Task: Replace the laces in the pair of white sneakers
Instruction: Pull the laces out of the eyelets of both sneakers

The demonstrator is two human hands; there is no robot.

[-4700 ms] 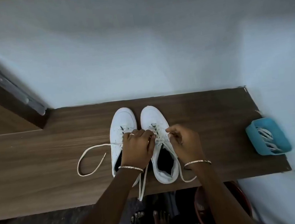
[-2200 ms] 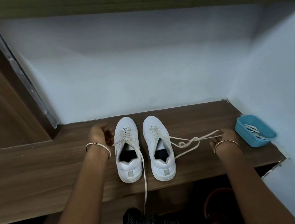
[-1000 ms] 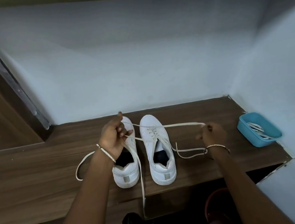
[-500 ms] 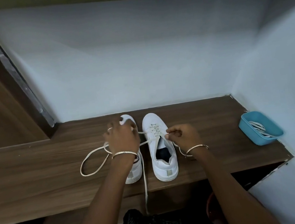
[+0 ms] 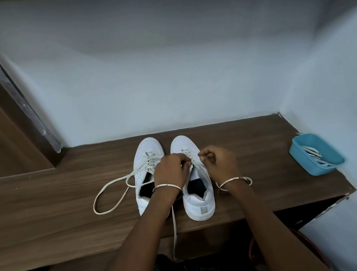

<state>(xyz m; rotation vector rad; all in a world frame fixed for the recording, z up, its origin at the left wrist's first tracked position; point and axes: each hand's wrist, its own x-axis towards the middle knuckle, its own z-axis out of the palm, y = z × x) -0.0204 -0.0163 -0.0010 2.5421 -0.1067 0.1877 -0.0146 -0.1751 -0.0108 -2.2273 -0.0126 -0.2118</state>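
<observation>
Sneakers (image 5: 196, 178) stand side by side on the shelf (image 5: 47, 207). Left hand (image 5: 171, 170) and right hand (image 5: 219, 162) pinch the right shoe's lace (image 5: 199, 168).

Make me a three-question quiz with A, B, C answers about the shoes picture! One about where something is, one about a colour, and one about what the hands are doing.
1. Where is the tub with spare laces?
A. At the right end of the shelf
B. Between the sneakers
C. On the floor

2. What colour is that tub?
A. Red
B. Blue
C. Yellow

3. What are the two hands doing?
A. Resting flat on the shelf
B. Lifting a sneaker
C. Pinching the lace over the right sneaker

Answers:
1. A: it sits on the wooden shelf by the right wall.
2. B: its walls are plainly blue.
3. C: the left hand and right hand meet with fingers closed on the lace above the right sneaker, while the left sneaker has a loose lace loop lying beside it.
</observation>
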